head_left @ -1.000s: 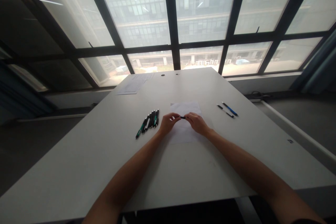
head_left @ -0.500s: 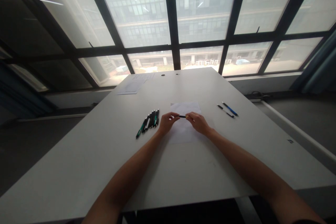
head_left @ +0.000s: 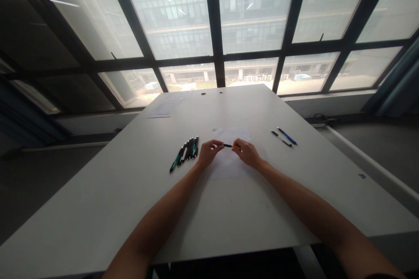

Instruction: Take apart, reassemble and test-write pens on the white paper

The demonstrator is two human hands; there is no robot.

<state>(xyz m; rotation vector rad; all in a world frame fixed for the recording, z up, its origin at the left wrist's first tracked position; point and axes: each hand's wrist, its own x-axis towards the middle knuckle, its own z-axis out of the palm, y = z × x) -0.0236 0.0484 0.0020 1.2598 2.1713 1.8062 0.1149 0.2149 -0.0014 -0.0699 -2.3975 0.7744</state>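
Note:
Between my two hands a black pen [head_left: 227, 145] with a yellow part at its right end is held level above a white sheet of paper [head_left: 227, 168]. My left hand [head_left: 208, 151] pinches the pen's left end between thumb and fingers. The fingers of my right hand [head_left: 245, 151] are closed round the yellow part. To the left of my left hand lies a row of several pens [head_left: 186, 152], mostly black, some with green and one with a white barrel.
On the right of the white table [head_left: 314, 200] lie a blue pen [head_left: 287, 135] and a thin black and white pen piece [head_left: 281, 138]. Papers [head_left: 165, 107] rest at the far left. A small dark label [head_left: 362, 176] sits near the right edge. Windows [head_left: 248, 13] stand beyond.
My right fingers have shifted slightly on the pen, and more of the yellow part shows. The left hand and the other pens have not moved.

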